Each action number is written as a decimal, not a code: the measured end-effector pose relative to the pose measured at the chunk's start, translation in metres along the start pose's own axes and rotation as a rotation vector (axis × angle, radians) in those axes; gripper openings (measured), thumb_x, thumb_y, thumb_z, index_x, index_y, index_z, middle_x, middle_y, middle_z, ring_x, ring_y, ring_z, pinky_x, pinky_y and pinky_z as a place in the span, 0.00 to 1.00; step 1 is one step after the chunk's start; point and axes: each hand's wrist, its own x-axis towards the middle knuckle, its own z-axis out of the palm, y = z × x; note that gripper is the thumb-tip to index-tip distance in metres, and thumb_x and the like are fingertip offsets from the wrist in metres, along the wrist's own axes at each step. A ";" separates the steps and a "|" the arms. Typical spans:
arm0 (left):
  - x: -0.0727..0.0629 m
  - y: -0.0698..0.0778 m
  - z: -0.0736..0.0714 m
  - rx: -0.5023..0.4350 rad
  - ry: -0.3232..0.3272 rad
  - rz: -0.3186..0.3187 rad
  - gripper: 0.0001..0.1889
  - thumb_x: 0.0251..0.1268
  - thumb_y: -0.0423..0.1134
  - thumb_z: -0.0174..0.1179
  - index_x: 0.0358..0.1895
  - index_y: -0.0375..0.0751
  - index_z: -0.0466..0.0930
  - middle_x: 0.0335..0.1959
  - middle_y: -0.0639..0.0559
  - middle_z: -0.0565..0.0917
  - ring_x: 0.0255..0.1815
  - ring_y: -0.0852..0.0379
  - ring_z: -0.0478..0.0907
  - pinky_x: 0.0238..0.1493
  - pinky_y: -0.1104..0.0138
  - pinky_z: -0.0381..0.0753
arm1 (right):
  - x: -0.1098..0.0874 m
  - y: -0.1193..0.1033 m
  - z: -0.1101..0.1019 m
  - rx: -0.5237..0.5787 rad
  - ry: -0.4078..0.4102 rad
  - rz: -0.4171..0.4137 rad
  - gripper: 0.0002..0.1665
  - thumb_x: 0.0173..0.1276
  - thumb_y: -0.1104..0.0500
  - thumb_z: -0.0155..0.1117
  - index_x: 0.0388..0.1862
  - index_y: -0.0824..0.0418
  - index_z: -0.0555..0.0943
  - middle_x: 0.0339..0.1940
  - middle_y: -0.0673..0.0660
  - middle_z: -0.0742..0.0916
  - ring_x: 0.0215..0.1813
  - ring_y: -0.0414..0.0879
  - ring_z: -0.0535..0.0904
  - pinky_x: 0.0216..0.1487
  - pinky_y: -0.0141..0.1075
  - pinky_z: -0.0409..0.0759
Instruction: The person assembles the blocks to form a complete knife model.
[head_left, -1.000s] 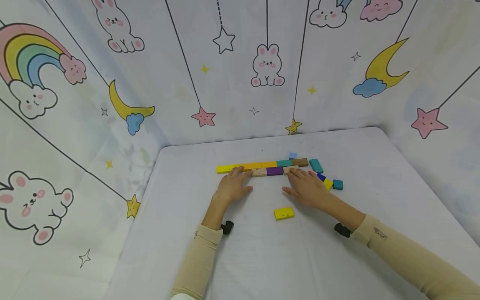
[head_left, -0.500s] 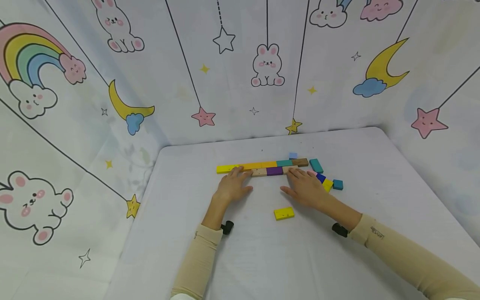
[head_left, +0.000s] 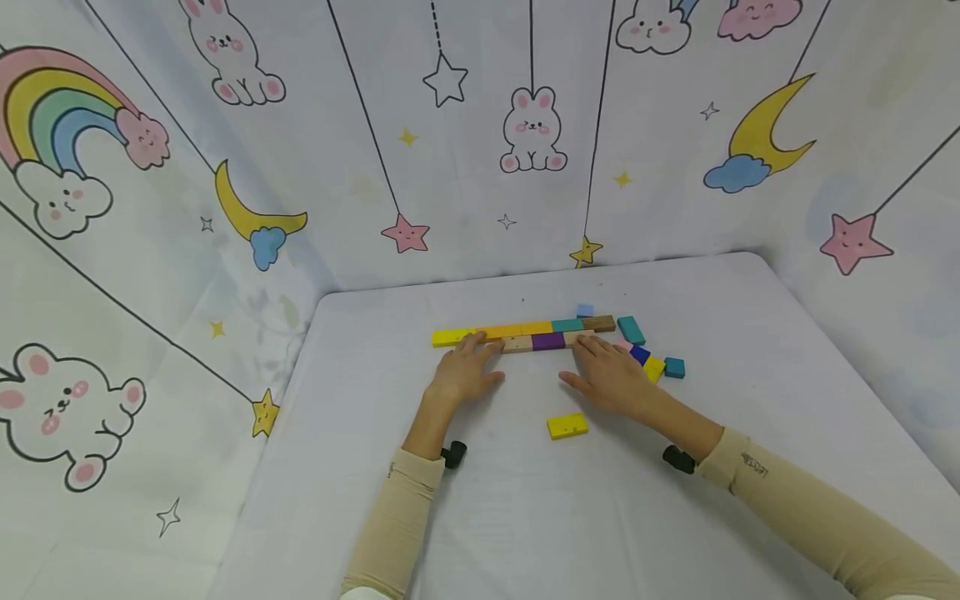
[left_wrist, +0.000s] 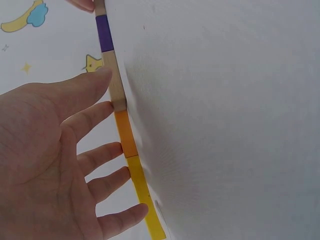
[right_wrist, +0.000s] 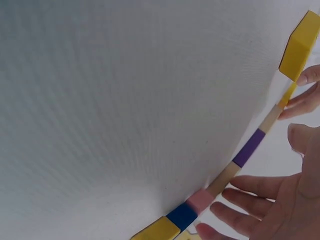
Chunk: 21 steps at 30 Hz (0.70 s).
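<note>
Two rows of coloured wooden blocks lie side by side on the white table. The back row has a yellow block, orange blocks, a teal block and a brown block. In front of it, a purple block sits between two plain wood blocks, the left one and the right one. My left hand, fingers spread, has its fingertips against the left part of the rows. My right hand touches the right plain block with straight fingers.
Beside the right hand lie a pink block, a dark blue block, a yellow block and a small teal block. A longer teal block and a light blue block lie behind. One yellow block lies nearer me.
My right hand has shifted slightly to the left along the front row, uncovering more of the pink and dark blue blocks. The left hand stays in place.
</note>
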 end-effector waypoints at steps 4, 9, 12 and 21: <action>0.000 0.000 0.000 0.000 0.003 0.002 0.33 0.78 0.56 0.58 0.82 0.61 0.63 0.84 0.45 0.56 0.85 0.43 0.51 0.79 0.41 0.60 | -0.003 0.001 -0.002 0.013 0.006 0.011 0.44 0.80 0.36 0.56 0.78 0.68 0.68 0.80 0.68 0.69 0.80 0.65 0.65 0.78 0.62 0.62; 0.000 0.000 0.000 -0.010 0.002 0.003 0.33 0.78 0.56 0.59 0.82 0.60 0.63 0.84 0.45 0.56 0.85 0.43 0.51 0.79 0.40 0.60 | -0.011 0.006 -0.007 0.023 0.040 0.040 0.40 0.80 0.37 0.56 0.74 0.67 0.74 0.77 0.67 0.73 0.78 0.63 0.67 0.78 0.70 0.54; 0.001 0.000 0.001 -0.005 0.006 0.000 0.33 0.78 0.56 0.58 0.82 0.60 0.63 0.84 0.45 0.56 0.85 0.43 0.51 0.79 0.40 0.60 | -0.017 0.010 -0.009 0.031 0.072 0.043 0.38 0.80 0.38 0.57 0.72 0.67 0.77 0.75 0.66 0.76 0.77 0.62 0.69 0.77 0.71 0.54; 0.001 0.000 0.002 -0.002 0.008 0.004 0.33 0.78 0.56 0.58 0.82 0.60 0.63 0.85 0.45 0.56 0.85 0.43 0.51 0.78 0.41 0.61 | -0.037 0.021 -0.012 0.032 0.154 0.011 0.30 0.76 0.43 0.64 0.62 0.66 0.84 0.67 0.67 0.82 0.72 0.62 0.73 0.76 0.68 0.61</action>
